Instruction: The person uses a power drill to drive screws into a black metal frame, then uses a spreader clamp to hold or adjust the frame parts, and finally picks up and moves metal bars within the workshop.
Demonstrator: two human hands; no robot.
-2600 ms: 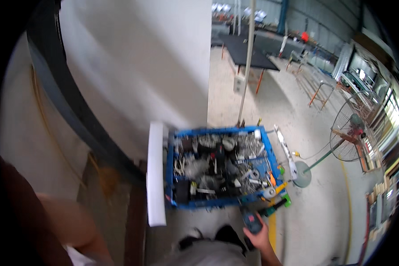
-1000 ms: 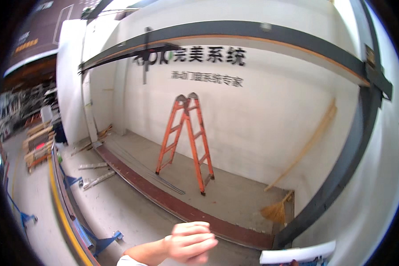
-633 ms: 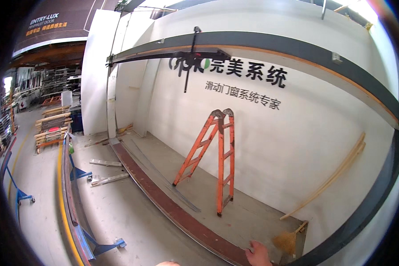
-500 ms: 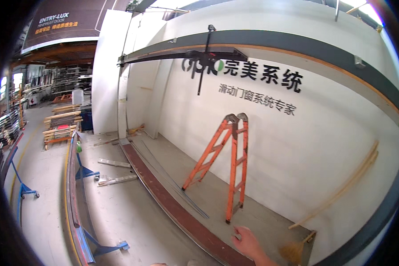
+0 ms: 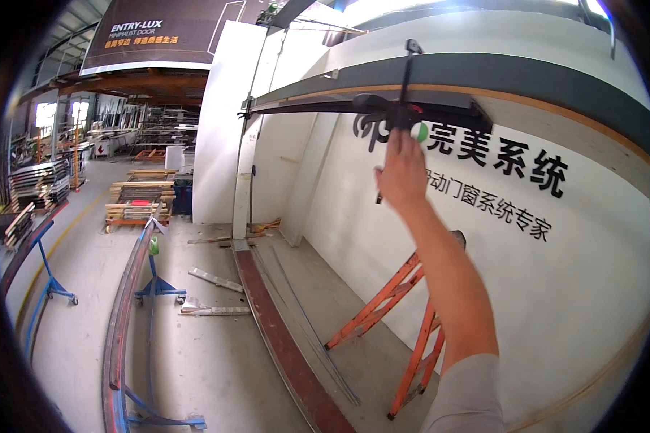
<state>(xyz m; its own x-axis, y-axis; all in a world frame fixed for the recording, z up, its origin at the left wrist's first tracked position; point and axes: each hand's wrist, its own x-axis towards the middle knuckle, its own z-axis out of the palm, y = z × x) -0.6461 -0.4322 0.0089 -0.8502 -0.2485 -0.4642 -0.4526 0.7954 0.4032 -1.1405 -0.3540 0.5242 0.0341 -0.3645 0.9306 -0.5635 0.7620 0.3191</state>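
Observation:
My right hand point(image 5: 404, 173) is raised at the end of my outstretched arm, at a black bar clamp point(image 5: 409, 68). Its fingers are close together and seem bent round the clamp's body, while the thumb points to the left; the palm side is hidden. The clamp's upper end shows above the grey overhead beam point(image 5: 542, 79), and its bar hangs down behind my hand. A long dark profile point(image 5: 310, 107) runs along the beam's underside at the clamp. My left hand is out of view.
An orange stepladder point(image 5: 383, 310) stands below, partly behind my forearm. A red-brown board point(image 5: 271, 317) lies along the floor, with thin strips point(image 5: 310, 317) beside it. Blue wheeled stands point(image 5: 159, 289) carry long profiles at left. Stacked wood point(image 5: 141, 198) sits farther back.
My right hand has risen from low near the stepladder's foot to the bar clamp. The view has swung left and up, so the scene sits farther right, and the broom has left the picture.

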